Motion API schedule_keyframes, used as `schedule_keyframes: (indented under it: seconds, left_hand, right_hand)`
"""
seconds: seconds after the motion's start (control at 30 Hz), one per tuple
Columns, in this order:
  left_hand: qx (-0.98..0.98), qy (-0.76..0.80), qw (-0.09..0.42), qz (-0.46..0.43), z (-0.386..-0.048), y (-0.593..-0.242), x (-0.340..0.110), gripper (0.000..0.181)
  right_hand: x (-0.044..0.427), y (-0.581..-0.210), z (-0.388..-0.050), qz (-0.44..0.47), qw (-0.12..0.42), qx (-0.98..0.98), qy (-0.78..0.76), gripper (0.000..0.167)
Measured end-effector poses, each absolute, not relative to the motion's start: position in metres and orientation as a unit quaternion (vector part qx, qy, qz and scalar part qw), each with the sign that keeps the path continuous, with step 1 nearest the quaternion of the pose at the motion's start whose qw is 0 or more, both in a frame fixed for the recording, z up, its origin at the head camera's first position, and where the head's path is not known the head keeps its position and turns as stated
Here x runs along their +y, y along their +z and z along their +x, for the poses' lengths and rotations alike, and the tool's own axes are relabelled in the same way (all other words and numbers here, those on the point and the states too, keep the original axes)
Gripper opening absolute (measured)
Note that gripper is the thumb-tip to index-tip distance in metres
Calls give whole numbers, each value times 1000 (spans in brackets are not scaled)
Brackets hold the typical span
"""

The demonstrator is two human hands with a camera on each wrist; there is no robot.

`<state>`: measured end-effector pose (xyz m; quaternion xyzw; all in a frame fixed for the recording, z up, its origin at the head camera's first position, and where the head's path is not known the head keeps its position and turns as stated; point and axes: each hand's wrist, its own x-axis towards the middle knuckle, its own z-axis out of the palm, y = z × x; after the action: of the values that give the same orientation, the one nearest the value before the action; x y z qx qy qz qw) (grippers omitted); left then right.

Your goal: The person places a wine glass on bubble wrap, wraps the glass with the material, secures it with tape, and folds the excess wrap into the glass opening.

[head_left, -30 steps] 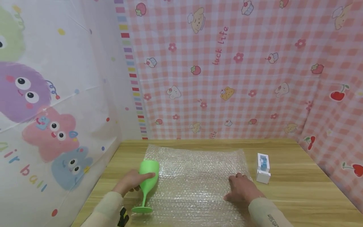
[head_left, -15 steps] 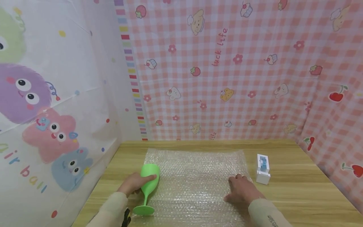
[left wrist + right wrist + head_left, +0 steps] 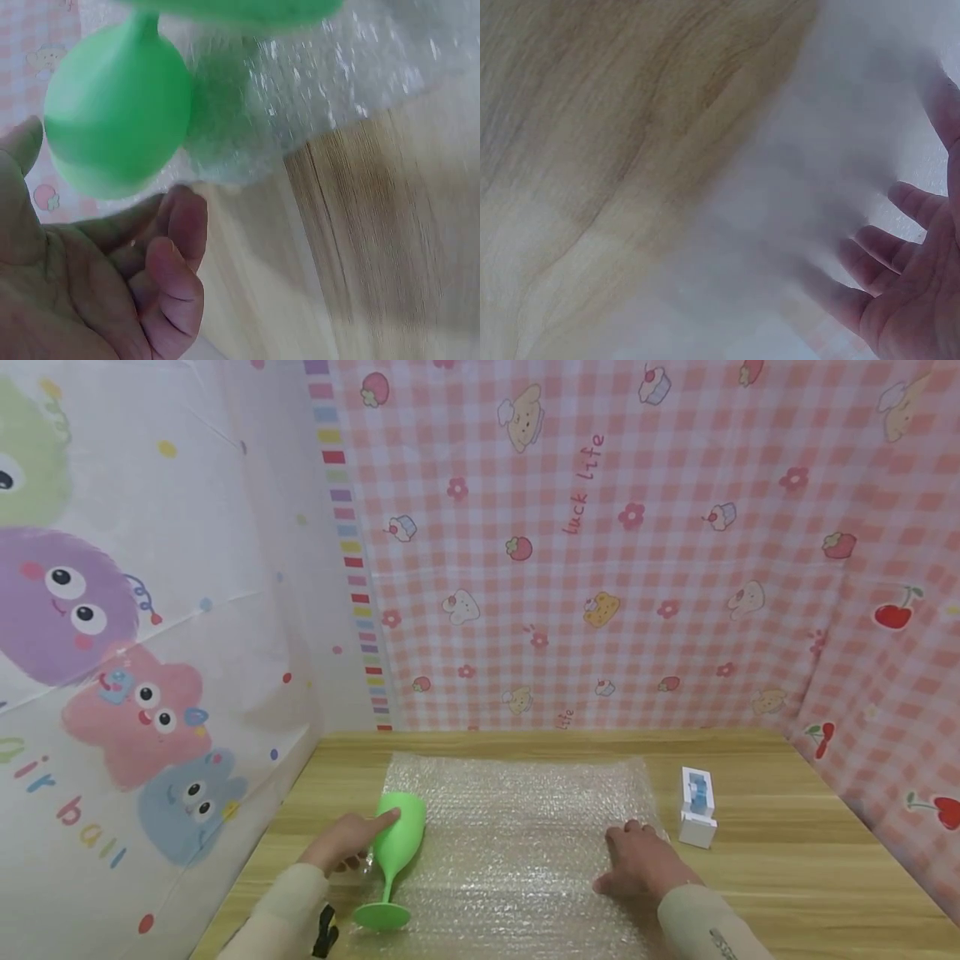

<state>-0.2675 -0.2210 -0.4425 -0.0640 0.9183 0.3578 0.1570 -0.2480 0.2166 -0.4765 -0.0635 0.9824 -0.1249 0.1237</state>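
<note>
Pink checked cloth at back, wooden table in front. Bubble wrap spread flat on table. Green goblet lying on left part of wrap, foot toward near side. Left hand beside goblet: thumb at bowl, contact hard to tell, fingers loosely curled, apart from it. Right hand on wrap's right side, thumb and fingers apart. White tape dispenser just right of wrap, holding blue roll.

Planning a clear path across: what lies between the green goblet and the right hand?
In the head view, only bubble wrap lies between the green goblet and the right hand; no other object shows there.
</note>
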Motion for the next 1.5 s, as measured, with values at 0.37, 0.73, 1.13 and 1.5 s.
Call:
schedule_keyframes:
  seconds: [0.37,0.73,1.13,1.5]
  left_hand:
    - [895,396,184,-95,-269,-447,-228,107]
    - [886,415,180,-101,-268,-452,-223,75]
    - [896,408,154,-87,-271,-446,-216,94]
    - [899,406,135,-96,-267,-441,-200,66]
  right_hand:
    - [216,-473,-247,-67,114,985,-110,77]
    - [204,-461,-245,-92,77,993,-14,54]
    - [174,-452,-246,-143,42,989,-21,58]
    - [106,-452,-245,-281,13,957,-70,66]
